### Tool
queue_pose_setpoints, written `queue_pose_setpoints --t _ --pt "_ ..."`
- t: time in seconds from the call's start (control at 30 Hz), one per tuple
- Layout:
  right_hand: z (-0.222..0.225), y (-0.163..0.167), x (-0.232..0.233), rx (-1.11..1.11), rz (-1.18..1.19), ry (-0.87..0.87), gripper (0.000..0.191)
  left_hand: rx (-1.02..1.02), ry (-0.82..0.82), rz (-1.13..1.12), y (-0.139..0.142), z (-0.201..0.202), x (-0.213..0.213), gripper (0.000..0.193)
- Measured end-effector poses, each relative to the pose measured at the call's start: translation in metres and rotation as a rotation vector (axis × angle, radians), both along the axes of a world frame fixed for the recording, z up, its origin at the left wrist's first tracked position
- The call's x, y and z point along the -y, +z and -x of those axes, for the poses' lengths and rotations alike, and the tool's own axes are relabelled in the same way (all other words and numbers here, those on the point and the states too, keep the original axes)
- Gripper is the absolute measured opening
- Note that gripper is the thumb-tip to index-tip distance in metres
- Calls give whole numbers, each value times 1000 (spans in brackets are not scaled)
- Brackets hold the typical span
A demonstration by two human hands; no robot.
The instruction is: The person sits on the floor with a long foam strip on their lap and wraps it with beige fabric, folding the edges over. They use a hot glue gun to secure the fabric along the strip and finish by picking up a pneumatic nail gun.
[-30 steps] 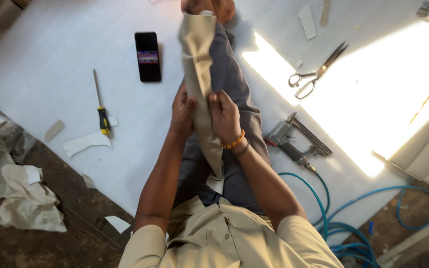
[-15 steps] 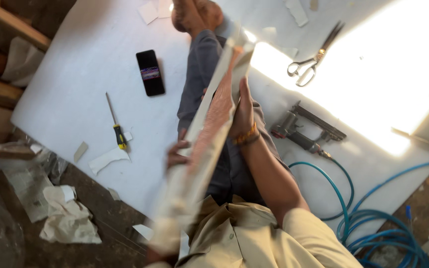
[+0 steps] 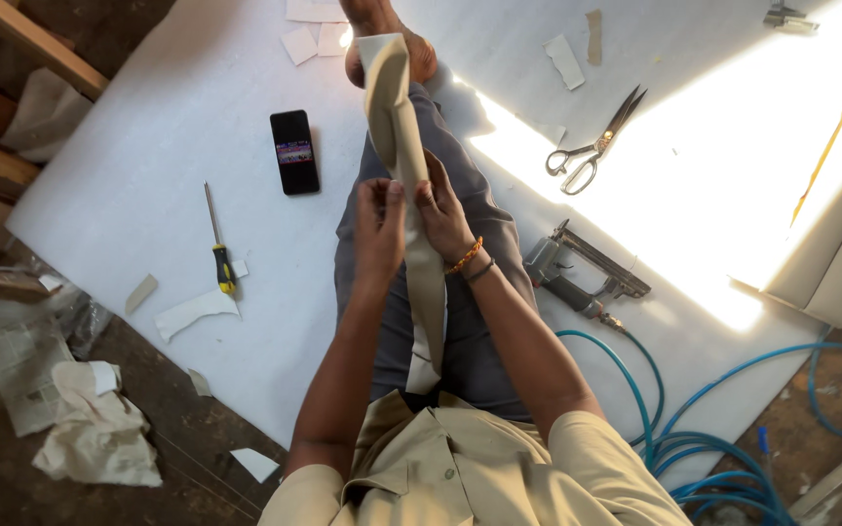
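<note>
I sit on a white foam sheet (image 3: 148, 175) with one leg stretched out. A long narrow beige strip (image 3: 397, 117) of fabric-covered material lies along that leg, from my lap to past my bare foot (image 3: 382, 24). My left hand (image 3: 379, 216) pinches the strip's left edge near its middle. My right hand (image 3: 440, 214), with bead and thread bracelets on the wrist, grips the right edge at the same height. Both hands are closed on the strip.
A black phone (image 3: 294, 151) and a yellow-handled screwdriver (image 3: 218, 244) lie to the left. Scissors (image 3: 592, 146) and a pneumatic stapler (image 3: 582, 273) with a blue air hose (image 3: 694, 429) lie to the right. Beige upholstered panels (image 3: 840, 263) stand far right. Scraps litter the floor.
The strip was raised and tilted toward me half a second ago; it now lies back along my leg, with both hands gripping its middle. The view shifted slightly.
</note>
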State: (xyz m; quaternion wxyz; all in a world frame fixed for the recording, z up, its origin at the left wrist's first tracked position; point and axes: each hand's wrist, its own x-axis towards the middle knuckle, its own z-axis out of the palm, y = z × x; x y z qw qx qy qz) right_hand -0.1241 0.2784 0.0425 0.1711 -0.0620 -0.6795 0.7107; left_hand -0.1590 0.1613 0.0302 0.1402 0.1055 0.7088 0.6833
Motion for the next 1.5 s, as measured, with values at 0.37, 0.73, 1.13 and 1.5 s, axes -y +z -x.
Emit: queue_pose_setpoints --t 0.37,0.73,1.13,1.5 --pt "14 -16 -3 327 28 110 65 -50 118 89 -33 7 -11 49" --pt "80 -39 -57 634 160 55 46 183 48 -83 -68 39 -30 47" --pt "54 -61 -6 166 168 -54 36 23 188 -355 -86 26 -9 44" --pt "13 -77 -3 118 217 -126 40 115 -107 -311 -79 6 14 50"
